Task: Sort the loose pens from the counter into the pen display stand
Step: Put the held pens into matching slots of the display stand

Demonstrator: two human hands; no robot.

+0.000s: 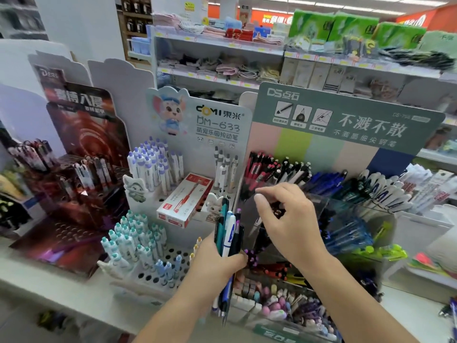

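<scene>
Head view, progress: mid-sort, by my reading. The tiered pen display stand [346,214] already carries rows of pens; a handful is not yet placed.
Left hand [217,262]: fingers curled round a bundle of loose pens [228,233], held upright in front of the stand's left edge, tips poking out below the fist.
Right hand [288,219]: hovers over the stand's clear upper-left compartment, fingers spread and bent. Whether a pen is pinched under them, I cannot tell.
Left to do: the bundle needs splitting by type and dropping into matching slots. At the counter's far right edge a few more pens [451,311] lie loose, partly cut off.
Stand, make: clear, glossy plastic bins stepping down toward the counter's front edge; a card backboard in a green band over pastel stripes.
Pens, make: slim plastic barrels; teal, white-and-blue, black and purple in the bundle; red, black-and-white and blue groups along the stand's back row.
Neighbour: white perforated pen rack [158,258] at the stand's left side, round holes, capped white pens standing in them, and a flat red-and-white pen box [184,201] resting on it.
</scene>
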